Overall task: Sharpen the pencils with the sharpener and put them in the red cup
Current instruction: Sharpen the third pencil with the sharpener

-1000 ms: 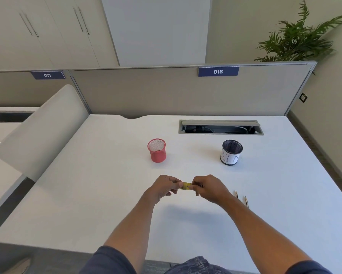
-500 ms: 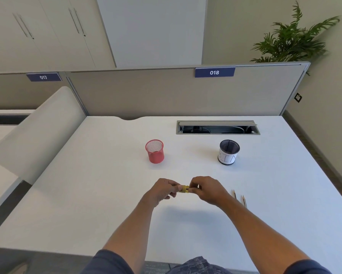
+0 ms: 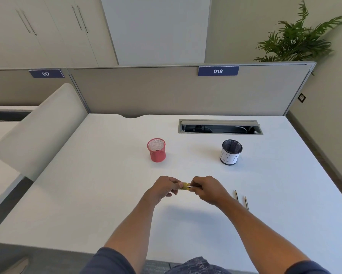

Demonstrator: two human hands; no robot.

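My left hand [image 3: 162, 189] pinches a small yellow sharpener [image 3: 185, 186] above the middle of the white desk [image 3: 106, 194]. My right hand [image 3: 209, 189] grips a pencil [image 3: 192, 187] whose end sits in the sharpener; only a short piece shows between fingers and sharpener. Two more pencils [image 3: 241, 199] lie side by side on the desk just right of my right wrist. The red mesh cup [image 3: 156, 149] stands upright beyond my left hand.
A black mesh cup with a white paper label [image 3: 231, 152] stands at the back right. A cable slot [image 3: 220, 126] opens in the desk behind it. A grey partition [image 3: 166, 91] closes the far edge, a curved white divider [image 3: 37, 131] the left side.
Both hands stay together on the sharpener and pencil with only slight finger shifts. The camera view has drifted a little; nothing on the desk has moved.
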